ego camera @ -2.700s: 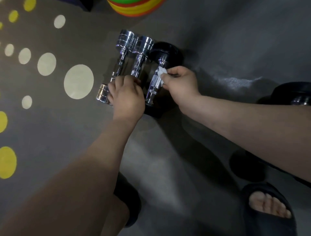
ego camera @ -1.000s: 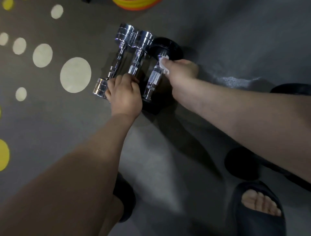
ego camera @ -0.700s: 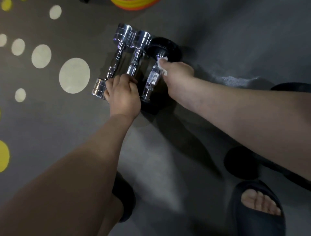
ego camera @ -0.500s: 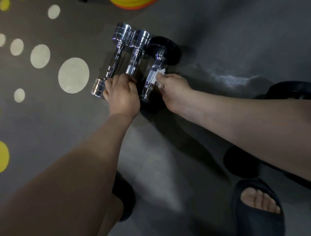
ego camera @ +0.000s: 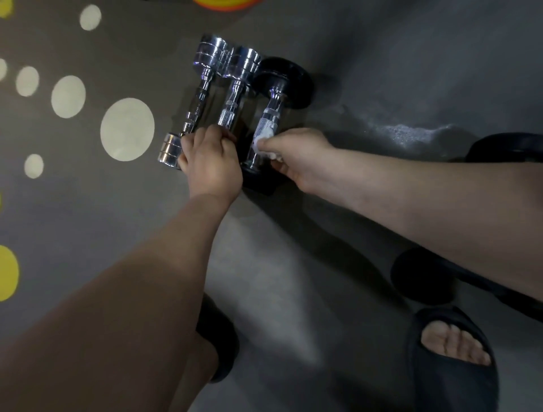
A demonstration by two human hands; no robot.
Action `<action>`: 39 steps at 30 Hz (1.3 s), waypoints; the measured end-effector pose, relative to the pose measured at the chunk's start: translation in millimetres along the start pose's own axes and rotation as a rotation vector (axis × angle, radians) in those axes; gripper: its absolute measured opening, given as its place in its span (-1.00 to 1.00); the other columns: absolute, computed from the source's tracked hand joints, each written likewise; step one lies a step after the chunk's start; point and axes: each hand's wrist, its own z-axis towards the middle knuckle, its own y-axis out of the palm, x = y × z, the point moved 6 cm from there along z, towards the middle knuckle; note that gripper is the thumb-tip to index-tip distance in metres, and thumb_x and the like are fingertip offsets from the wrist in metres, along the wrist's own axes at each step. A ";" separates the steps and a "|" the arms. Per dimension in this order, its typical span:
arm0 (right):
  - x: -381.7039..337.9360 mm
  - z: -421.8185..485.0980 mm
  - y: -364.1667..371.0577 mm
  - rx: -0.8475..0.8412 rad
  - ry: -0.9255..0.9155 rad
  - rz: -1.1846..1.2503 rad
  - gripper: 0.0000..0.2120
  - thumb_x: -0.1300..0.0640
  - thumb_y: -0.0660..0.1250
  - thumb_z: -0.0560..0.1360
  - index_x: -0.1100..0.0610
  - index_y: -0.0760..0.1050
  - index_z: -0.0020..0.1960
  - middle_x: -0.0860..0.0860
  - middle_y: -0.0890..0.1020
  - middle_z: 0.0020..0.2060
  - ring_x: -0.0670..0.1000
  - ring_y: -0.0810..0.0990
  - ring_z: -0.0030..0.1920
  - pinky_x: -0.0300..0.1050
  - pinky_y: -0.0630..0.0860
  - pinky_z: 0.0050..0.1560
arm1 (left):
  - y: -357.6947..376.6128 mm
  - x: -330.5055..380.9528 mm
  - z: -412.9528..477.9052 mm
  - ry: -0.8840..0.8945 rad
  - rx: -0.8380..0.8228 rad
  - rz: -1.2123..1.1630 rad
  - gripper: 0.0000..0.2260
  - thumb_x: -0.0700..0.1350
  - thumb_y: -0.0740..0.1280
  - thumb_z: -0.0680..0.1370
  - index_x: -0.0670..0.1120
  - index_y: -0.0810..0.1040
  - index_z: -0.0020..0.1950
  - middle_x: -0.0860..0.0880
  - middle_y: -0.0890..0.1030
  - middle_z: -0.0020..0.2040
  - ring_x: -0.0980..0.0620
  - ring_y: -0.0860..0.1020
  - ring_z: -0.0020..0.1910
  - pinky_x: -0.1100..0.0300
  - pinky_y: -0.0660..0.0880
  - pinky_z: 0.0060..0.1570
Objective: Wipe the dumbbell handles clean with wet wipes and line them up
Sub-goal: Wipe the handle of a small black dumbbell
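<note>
Nearest to us a black slide sandal (ego camera: 452,361) with bare toes showing stands at the right, and a second black sandal (ego camera: 219,344) peeks out from under the left forearm, both on the grey floor (ego camera: 382,58); just beyond the right sandal a black dumbbell (ego camera: 423,276) lies partly hidden beneath the right forearm. Further on we meet the left hand (ego camera: 210,163), its fingers curled over and gripping the near end of the middle chrome dumbbell (ego camera: 235,100), its knuckles just beside the near head of the left chrome dumbbell (ego camera: 195,110). Right of it the right hand (ego camera: 296,157) pinches a white wet wipe (ego camera: 263,139) and presses it on the near part of the knurled handle of the black-headed dumbbell (ego camera: 270,117). These three dumbbells lie side by side, close together, in the middle of the floor, their handles running near to far with a lean to the right. Left of them we see pale round dots (ego camera: 127,129) and yellow dots (ego camera: 7,273) on the floor, and at the far edge the rim of an orange and yellow round thing (ego camera: 224,3)
</note>
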 end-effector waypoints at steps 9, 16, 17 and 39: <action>-24.8 -1.9 -5.3 0.196 -0.239 -0.061 -0.83 0.08 0.52 0.43 0.07 0.56 -0.24 0.01 0.66 -0.34 0.03 0.66 -0.28 0.07 0.68 -0.06 | 0.1 -0.3 0.4 -0.004 -0.002 -0.009 -0.74 -0.13 0.09 0.59 -0.04 0.58 0.04 0.02 0.54 0.15 -0.06 0.30 0.28 0.11 0.12 0.20; -33.9 -21.1 -19.5 0.106 -0.727 -0.605 -0.89 0.16 0.30 0.55 0.08 0.58 0.04 -0.06 0.57 -0.13 -0.15 0.51 -0.12 -0.30 0.42 -0.08 | 0.2 -0.9 0.3 -0.003 0.000 -0.010 -0.75 -0.14 0.09 0.59 -0.05 0.58 0.02 0.01 0.54 0.14 -0.06 0.30 0.28 0.14 0.08 0.18; -35.0 -21.6 -19.3 0.096 -0.781 -0.637 -0.89 0.18 0.32 0.55 0.10 0.57 0.05 -0.10 0.53 -0.18 -0.17 0.48 -0.15 -0.30 0.40 -0.11 | 0.0 -0.9 0.5 -0.003 -0.002 -0.013 -0.75 -0.14 0.10 0.60 -0.04 0.58 0.02 0.02 0.53 0.14 -0.06 0.30 0.28 0.14 0.08 0.18; -20.6 -44.5 11.3 -0.231 -1.228 -0.981 -0.80 0.25 0.28 0.59 0.23 0.67 0.08 0.15 0.60 -0.12 0.14 0.62 -0.10 0.02 0.59 -0.07 | -0.3 -1.8 1.3 -0.021 -0.015 -0.012 -0.75 -0.12 0.08 0.58 -0.03 0.56 0.01 0.01 0.54 0.15 -0.06 0.31 0.28 0.06 0.14 0.21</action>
